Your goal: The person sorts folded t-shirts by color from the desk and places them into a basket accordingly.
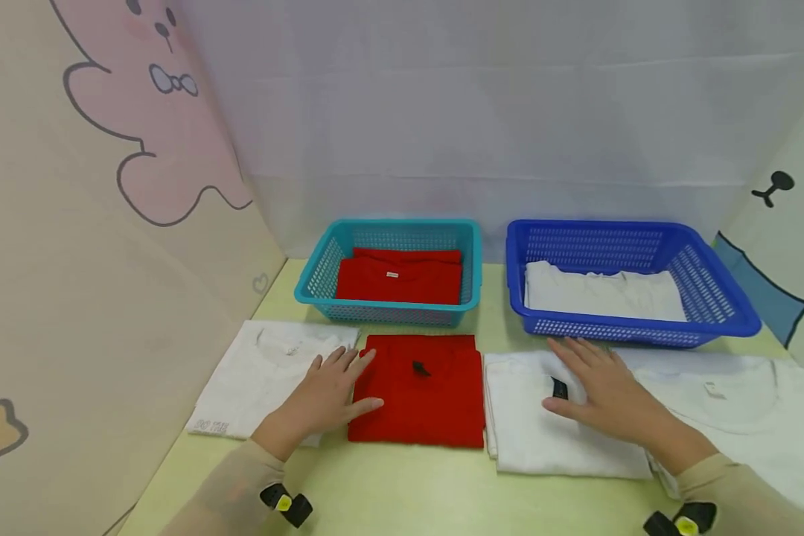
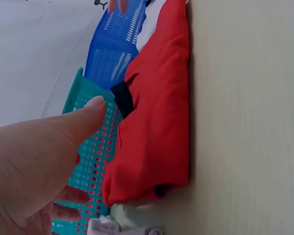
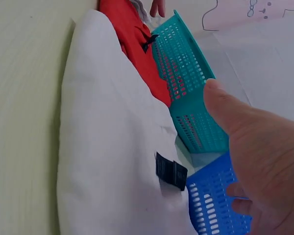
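My left hand (image 1: 328, 394), fingers spread, hovers between a folded white shirt (image 1: 261, 380) at the far left and a folded red shirt (image 1: 418, 406) with a dark tag. It holds nothing. My right hand (image 1: 599, 391) is likewise spread, above a folded white shirt (image 1: 543, 439) with a black neck tag (image 3: 171, 171), also holding nothing. Another white shirt (image 1: 744, 424) lies partly behind the right wrist. In the left wrist view the left thumb (image 2: 90, 115) stands beside the red shirt (image 2: 154, 122); whether it touches the cloth I cannot tell.
Behind the shirts stand a teal basket (image 1: 388, 304) with folded red clothing (image 1: 402, 283) and a blue basket (image 1: 643, 327) with folded white clothing (image 1: 596, 294). A white curtain (image 1: 482, 126) hangs behind them. Printed panels (image 1: 107, 260) flank the pale table (image 1: 402, 491).
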